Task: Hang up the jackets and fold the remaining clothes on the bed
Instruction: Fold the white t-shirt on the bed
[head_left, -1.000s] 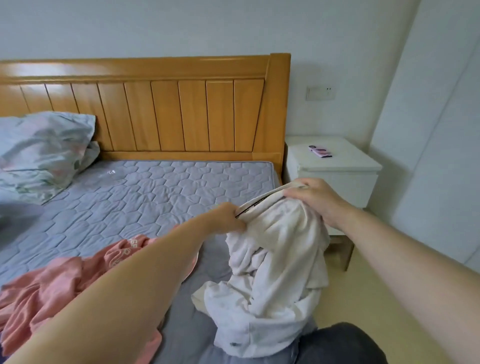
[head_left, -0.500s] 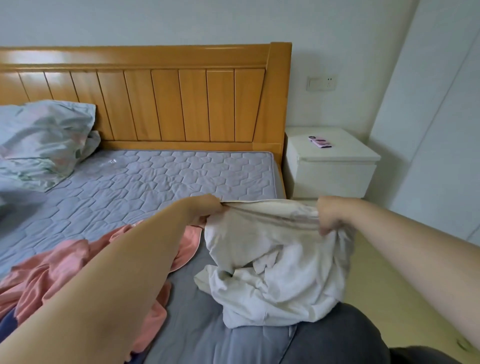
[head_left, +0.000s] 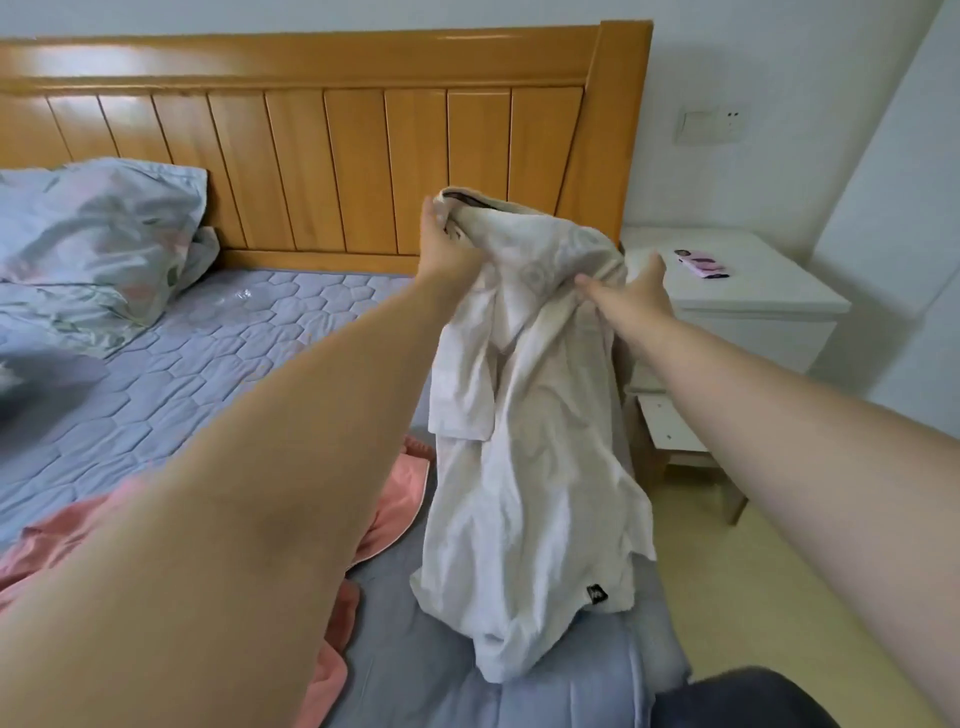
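One white garment (head_left: 530, 415) hangs above the near right corner of the bed (head_left: 208, 353), its lower end resting on the grey quilted mattress. The left hand (head_left: 441, 239) grips the garment's top edge, fingers curled round the cloth. The right hand (head_left: 634, 291) grasps a fold just right of that, thumb on the front, fingers behind.

One pink garment (head_left: 400, 499) lies crumpled on the mattress to the near left, partly hidden by the left forearm. A dark, blurred shape (head_left: 41, 374) sits at the far left edge; what it is cannot be told. One patterned pillow (head_left: 104, 234) leans against the wooden headboard (head_left: 363, 156). One white nightstand (head_left: 753, 301) stands right of the bed, partly screened by the garment, carrying one small pink item (head_left: 704, 264).
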